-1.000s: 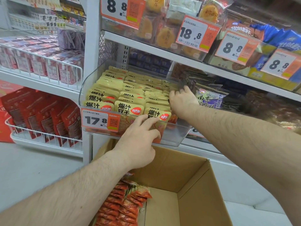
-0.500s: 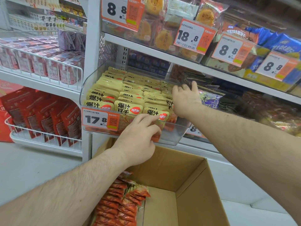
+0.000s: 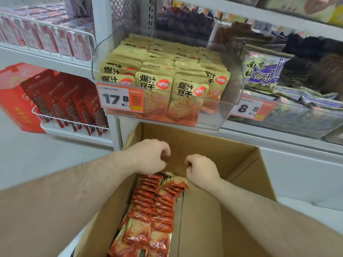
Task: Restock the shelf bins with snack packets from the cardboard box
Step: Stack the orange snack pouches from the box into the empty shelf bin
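An open cardboard box [image 3: 246,164] stands on the floor under the shelf. Along its left side lie two rows of red-orange snack packets [image 3: 154,206]. My left hand [image 3: 148,157] hovers over the far end of the rows with its fingers curled, and I see no packet in it. My right hand [image 3: 201,170] sits just to the right, knuckles up and fingers curled under, at the far end of the right row, with nothing visible in its grasp. Above, the clear shelf bin [image 3: 232,101] holds several rows of upright yellow packets [image 3: 154,86].
A 17.8 price tag [image 3: 119,98] hangs on the bin's front. To the right lies a bin of purple packets [image 3: 263,73] with an 8.8 tag. Wire baskets of red packs [image 3: 70,104] stand at the left. The box's right half [image 3: 200,219] is bare cardboard.
Both hands have left the shelf bin and dropped into the cardboard box, over the red packets. My view has tilted down and moved closer to the box.
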### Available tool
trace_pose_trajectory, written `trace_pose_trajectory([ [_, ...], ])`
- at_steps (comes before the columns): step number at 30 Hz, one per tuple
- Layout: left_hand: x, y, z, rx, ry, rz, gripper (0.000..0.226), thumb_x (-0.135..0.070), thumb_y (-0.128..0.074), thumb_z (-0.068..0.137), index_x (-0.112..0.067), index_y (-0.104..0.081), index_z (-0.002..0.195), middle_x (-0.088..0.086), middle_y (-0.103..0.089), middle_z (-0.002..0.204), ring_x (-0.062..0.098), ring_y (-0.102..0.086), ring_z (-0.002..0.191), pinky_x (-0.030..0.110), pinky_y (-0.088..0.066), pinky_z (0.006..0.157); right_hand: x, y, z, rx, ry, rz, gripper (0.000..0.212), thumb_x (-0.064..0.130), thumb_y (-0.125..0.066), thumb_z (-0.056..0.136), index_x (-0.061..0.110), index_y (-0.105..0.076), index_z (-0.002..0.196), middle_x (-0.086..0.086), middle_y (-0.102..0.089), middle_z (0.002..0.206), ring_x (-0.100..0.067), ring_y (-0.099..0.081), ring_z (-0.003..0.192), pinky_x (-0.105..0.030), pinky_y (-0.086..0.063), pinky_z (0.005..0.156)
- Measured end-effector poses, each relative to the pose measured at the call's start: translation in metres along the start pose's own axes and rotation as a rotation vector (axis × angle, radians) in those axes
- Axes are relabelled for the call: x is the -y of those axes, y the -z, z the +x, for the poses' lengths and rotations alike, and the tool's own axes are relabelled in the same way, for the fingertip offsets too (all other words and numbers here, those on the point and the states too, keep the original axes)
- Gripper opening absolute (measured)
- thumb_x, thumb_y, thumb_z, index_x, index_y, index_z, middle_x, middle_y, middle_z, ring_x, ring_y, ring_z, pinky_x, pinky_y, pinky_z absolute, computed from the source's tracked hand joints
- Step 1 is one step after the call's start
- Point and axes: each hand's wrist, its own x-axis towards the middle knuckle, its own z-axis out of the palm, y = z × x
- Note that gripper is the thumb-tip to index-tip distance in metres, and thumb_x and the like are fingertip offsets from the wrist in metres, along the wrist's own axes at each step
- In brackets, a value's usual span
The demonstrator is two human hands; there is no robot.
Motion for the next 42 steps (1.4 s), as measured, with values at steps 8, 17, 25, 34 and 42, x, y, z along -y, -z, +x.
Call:
trace_pose_trajectory([
  [8,0.009,-0.028,0.02,0.141,0.082,-0.075,0.034,-0.022,-0.058,0.092,-0.029,-0.058,0.126,-0.011,-0.054,0.123,0.009,-0.051,0.105,0.019,-0.043,0.083,-0.041,-0.113,0.01,0.461,-0.237,-0.155,0.033,0.027,-0.049,0.093,0.017,-0.053,0.123,-0.007,-0.057,0.124,-0.028,-0.057,0.118,-0.034,-0.047,0.09],
  [17,0.013,-0.037,0.03,0.149,0.379,-0.628,0.016,-0.015,-0.063,0.092,-0.026,-0.061,0.104,-0.001,-0.066,0.107,0.016,-0.064,0.092,0.022,-0.052,0.074,-0.056,-0.133,0.019,0.214,-0.183,-0.039,0.009,0.018,-0.047,0.093,0.018,-0.052,0.101,-0.005,-0.061,0.109,-0.034,-0.064,0.098,-0.037,-0.047,0.077],
  [25,0.011,-0.035,0.03,0.231,0.869,-1.281,0.046,-0.047,-0.064,0.09,-0.009,-0.05,0.112,0.017,-0.061,0.121,0.033,-0.062,0.11,0.046,-0.056,0.083,0.006,-0.051,-0.026,-0.301,0.097,0.563,0.017,0.014,-0.054,0.09,0.029,-0.047,0.096,0.001,-0.067,0.104,-0.018,-0.064,0.095,-0.034,-0.053,0.081],
  [34,0.011,-0.036,0.028,-0.014,0.756,-1.119,0.018,-0.008,-0.069,0.088,-0.008,-0.057,0.101,0.02,-0.071,0.1,0.034,-0.071,0.089,0.042,-0.059,0.081,-0.013,-0.07,-0.034,-0.115,-0.028,0.475,0.016,0.015,-0.05,0.074,0.023,-0.048,0.088,0.005,-0.058,0.097,-0.018,-0.057,0.083,-0.03,-0.046,0.071],
  [42,0.014,-0.046,0.032,0.072,0.685,-1.069,0.041,-0.004,-0.073,0.086,-0.015,-0.056,0.122,0.016,-0.073,0.097,0.032,-0.073,0.08,0.039,-0.059,0.066,-0.06,-0.171,-0.01,0.362,-0.496,0.279,0.034,0.025,-0.061,0.086,0.02,-0.056,0.119,-0.005,-0.053,0.121,-0.029,-0.059,0.113,-0.034,-0.048,0.095],
])
